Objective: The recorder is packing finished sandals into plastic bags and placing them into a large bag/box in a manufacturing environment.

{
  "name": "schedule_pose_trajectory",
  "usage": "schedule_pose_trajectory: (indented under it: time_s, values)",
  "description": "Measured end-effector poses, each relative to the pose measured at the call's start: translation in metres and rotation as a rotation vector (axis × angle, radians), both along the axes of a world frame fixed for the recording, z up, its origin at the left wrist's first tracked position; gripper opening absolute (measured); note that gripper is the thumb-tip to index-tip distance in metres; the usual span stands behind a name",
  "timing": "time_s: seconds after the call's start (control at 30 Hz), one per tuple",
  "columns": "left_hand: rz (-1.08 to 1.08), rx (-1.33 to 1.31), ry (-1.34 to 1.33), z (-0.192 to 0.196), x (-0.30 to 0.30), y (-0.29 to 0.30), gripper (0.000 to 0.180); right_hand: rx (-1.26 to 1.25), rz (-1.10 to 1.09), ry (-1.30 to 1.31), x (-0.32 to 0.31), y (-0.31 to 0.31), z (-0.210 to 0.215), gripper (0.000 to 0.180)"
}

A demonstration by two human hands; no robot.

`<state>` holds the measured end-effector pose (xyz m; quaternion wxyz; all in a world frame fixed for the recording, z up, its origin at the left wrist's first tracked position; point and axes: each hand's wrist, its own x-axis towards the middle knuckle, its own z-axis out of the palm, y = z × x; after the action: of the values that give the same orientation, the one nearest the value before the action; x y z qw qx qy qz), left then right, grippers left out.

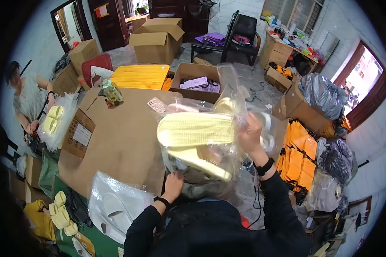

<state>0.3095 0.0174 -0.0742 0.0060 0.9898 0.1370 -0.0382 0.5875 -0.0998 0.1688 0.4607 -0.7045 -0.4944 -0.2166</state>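
In front of me a clear plastic bag (pixel 240 85) with pale yellow slippers (pixel 197 130) is held up; one slipper shows its ribbed sole, the other is tilted below it. My right hand (pixel 249 130) is closed on the bag's plastic at the right side. Lower down, my left hand (pixel 173 187) has its fingers curled at the bag's bottom left edge, pinching the film. Left of that hand, a bag of white slippers (pixel 113 210) lies by the table's near edge. The bag partly covers a pink phone case (pixel 157 104).
A brown cardboard-topped table (pixel 124 128) carries a bottle (pixel 112 92) and a small carton (pixel 78 133). At far left a person (pixel 32 94) handles bagged yellow slippers (pixel 52 120). Behind the table stands an open box (pixel 197 70); orange packages (pixel 297 158) are piled at right.
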Motion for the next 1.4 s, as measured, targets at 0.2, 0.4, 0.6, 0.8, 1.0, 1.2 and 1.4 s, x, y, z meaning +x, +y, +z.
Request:
schedule_pose_trajectory:
  time_s: [0.2, 0.4, 0.6, 0.8, 1.0, 1.2, 1.4]
  values:
    - [-0.094, -0.090, -0.369, -0.086, -0.018, 0.020, 0.038, 0.110, 0.153, 0.352, -0.080, 0.024, 0.010, 0.011]
    - [-0.120, -0.438, -0.295, -0.004, 0.024, 0.010, 0.039, 0.359, 0.051, 0.746, -0.104, 0.028, -0.051, 0.013]
    - [-0.193, -0.755, -0.210, 0.047, -0.012, 0.012, 0.041, -0.132, -0.252, 0.730, -0.070, -0.013, -0.104, 0.021]
    - [-0.267, -0.343, -0.107, 0.016, -0.025, 0.015, 0.044, -0.228, -0.246, 0.116, -0.054, -0.020, -0.115, 0.032]
    - [-0.378, -0.175, 0.063, 0.027, -0.036, 0.024, 0.044, -0.404, -0.024, -0.211, -0.045, 0.000, -0.067, 0.033]
    - [-0.215, -0.285, -0.145, 0.011, -0.041, 0.036, 0.039, -0.722, 0.226, -0.482, -0.017, 0.015, -0.064, 0.023]
    - [-0.114, -0.206, -0.061, 0.035, -0.035, 0.045, 0.026, -1.068, 0.331, -0.610, -0.005, 0.021, -0.037, 0.070]
